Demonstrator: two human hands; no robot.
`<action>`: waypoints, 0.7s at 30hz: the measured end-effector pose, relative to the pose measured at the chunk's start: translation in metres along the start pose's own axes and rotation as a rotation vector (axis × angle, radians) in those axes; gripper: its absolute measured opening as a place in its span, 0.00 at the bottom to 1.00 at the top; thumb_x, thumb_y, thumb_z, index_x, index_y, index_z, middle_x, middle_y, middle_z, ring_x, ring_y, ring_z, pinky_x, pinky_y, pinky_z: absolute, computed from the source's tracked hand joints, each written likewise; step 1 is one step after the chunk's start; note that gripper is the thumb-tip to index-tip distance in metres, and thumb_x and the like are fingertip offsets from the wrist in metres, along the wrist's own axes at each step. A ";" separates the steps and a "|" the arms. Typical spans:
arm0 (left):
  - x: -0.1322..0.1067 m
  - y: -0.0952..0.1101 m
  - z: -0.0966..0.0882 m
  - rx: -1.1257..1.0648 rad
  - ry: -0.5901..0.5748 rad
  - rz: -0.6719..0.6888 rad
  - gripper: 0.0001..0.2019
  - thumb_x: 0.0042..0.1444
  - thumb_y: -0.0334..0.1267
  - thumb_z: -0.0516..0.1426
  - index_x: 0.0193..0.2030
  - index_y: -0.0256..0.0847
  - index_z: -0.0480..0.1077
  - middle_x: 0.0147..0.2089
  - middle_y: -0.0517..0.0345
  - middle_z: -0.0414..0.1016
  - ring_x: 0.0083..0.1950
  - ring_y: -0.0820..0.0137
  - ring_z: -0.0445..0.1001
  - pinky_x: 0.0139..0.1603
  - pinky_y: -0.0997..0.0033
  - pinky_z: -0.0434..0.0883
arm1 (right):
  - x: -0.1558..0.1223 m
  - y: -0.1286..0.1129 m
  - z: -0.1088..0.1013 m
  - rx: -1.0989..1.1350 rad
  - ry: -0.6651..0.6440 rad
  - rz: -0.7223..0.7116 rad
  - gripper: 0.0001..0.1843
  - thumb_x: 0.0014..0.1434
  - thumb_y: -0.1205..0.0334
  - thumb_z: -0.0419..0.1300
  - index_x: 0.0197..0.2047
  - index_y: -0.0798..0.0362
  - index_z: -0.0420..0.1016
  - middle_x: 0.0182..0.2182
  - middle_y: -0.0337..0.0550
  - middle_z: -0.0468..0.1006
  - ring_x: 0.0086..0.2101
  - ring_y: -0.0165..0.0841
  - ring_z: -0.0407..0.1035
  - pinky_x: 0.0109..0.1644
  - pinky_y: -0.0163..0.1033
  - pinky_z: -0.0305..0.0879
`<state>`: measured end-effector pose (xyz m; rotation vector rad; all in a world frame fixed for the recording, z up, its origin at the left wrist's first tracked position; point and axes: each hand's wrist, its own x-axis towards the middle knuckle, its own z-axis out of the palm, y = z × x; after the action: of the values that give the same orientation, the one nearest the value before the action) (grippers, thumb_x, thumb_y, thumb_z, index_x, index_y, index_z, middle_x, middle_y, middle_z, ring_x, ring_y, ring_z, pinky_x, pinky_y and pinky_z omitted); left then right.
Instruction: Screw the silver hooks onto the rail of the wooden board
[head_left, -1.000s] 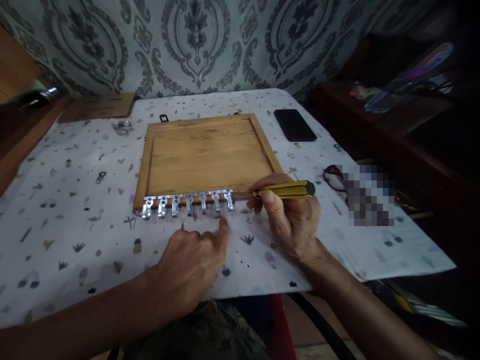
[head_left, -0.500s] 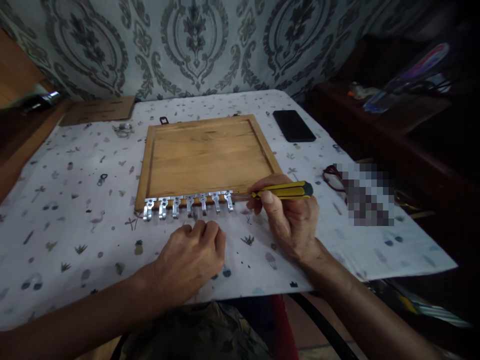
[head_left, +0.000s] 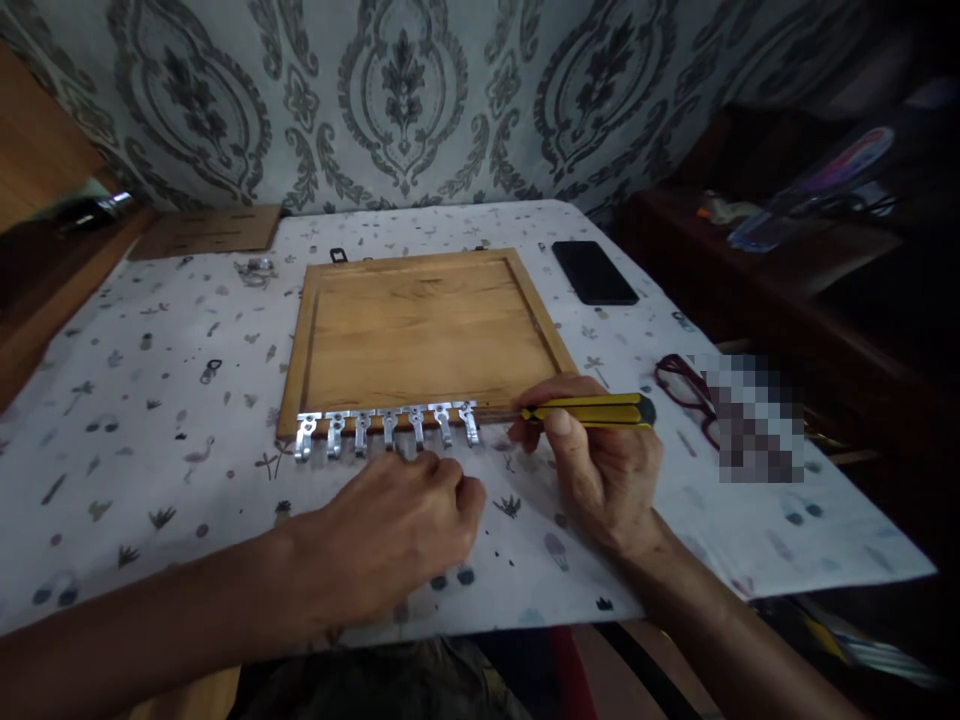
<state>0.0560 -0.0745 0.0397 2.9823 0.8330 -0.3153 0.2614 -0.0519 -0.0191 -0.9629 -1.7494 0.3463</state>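
Note:
My right hand [head_left: 604, 470] is closed round a yellow-and-black screwdriver [head_left: 592, 409], its handle pointing right and its shaft toward the board's front edge. A wooden board with a raised frame [head_left: 420, 325] lies flat on the table. Along its front edge runs a row of several silver metal hooks [head_left: 389, 425], hanging over the near side. Just in front of these hooks, my left hand [head_left: 409, 515] rests on the cloth as a fist, knuckles up. Its fingertips are tucked under, so whatever it may hold is hidden.
A patterned white cloth [head_left: 150, 480] covers the table. A black phone [head_left: 595, 272] lies at the back right, red-framed glasses [head_left: 679, 380] nearer on the right. Brown cardboard [head_left: 210, 230] and a small heap of metal pieces [head_left: 255, 270] are at the back left.
The whole view has shifted, so the table sits lower in the picture. My left fist has moved slightly closer to the hooks. The right hand keeps its grip on the screwdriver.

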 end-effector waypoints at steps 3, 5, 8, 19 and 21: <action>-0.001 -0.018 -0.010 -0.348 0.120 -0.166 0.08 0.60 0.24 0.55 0.41 0.38 0.71 0.32 0.59 0.76 0.30 0.70 0.73 0.29 0.70 0.65 | -0.001 0.002 0.000 0.012 0.006 0.007 0.09 0.72 0.60 0.54 0.43 0.50 0.76 0.30 0.39 0.77 0.25 0.30 0.72 0.30 0.39 0.69; 0.004 -0.033 -0.014 -0.592 0.273 -0.260 0.09 0.66 0.27 0.53 0.40 0.40 0.74 0.31 0.62 0.77 0.29 0.74 0.72 0.31 0.73 0.65 | -0.002 0.002 0.000 0.021 0.007 0.020 0.09 0.72 0.59 0.54 0.44 0.50 0.76 0.29 0.39 0.77 0.25 0.30 0.72 0.30 0.39 0.68; 0.019 -0.054 -0.010 -0.867 0.413 -0.301 0.07 0.65 0.31 0.57 0.38 0.39 0.77 0.33 0.63 0.79 0.30 0.77 0.72 0.31 0.76 0.65 | -0.002 0.002 -0.001 0.053 0.005 0.049 0.10 0.73 0.58 0.55 0.46 0.49 0.76 0.29 0.39 0.77 0.25 0.30 0.71 0.29 0.39 0.68; 0.048 -0.071 0.018 -0.966 0.427 -0.216 0.08 0.60 0.27 0.61 0.33 0.38 0.80 0.34 0.60 0.82 0.34 0.75 0.75 0.39 0.74 0.69 | 0.001 -0.004 -0.001 -0.005 0.012 0.050 0.11 0.72 0.61 0.55 0.43 0.50 0.78 0.28 0.39 0.77 0.25 0.30 0.72 0.29 0.39 0.68; 0.047 -0.072 0.018 -0.972 0.437 -0.227 0.08 0.60 0.26 0.61 0.33 0.38 0.81 0.34 0.60 0.82 0.33 0.75 0.75 0.38 0.74 0.69 | 0.001 -0.004 -0.002 0.000 0.009 0.034 0.11 0.72 0.62 0.54 0.43 0.50 0.78 0.28 0.39 0.77 0.25 0.30 0.73 0.28 0.38 0.68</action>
<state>0.0552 0.0093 0.0146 2.0460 0.9722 0.5971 0.2613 -0.0536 -0.0149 -0.9939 -1.7260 0.3632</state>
